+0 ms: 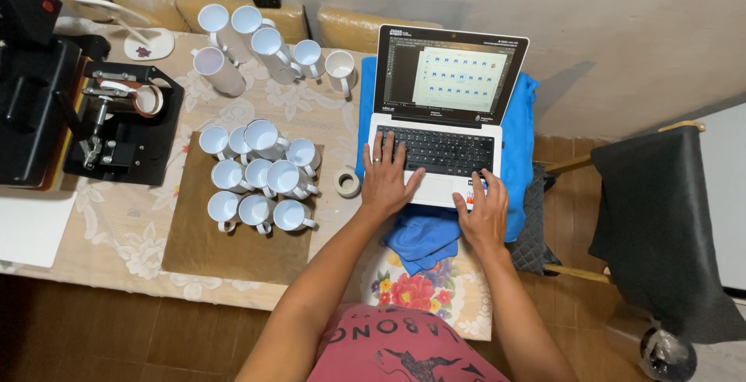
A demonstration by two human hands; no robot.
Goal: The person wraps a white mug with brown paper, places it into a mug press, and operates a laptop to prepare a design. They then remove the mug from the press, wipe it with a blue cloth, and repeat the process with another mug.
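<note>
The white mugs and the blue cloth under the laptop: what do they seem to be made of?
The mugs look like glazed ceramic: smooth, glossy white with thick rims, though coated metal cannot be excluded. The blue cloth looks like soft woven fabric, matte, folding and bunching near the left hand.

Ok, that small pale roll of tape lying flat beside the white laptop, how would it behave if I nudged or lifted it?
The small pale tape roll lies flat, so it would probably slide, not roll. It looks thin and hollow, so likely light. The lace tablecloth might snag it.
</note>
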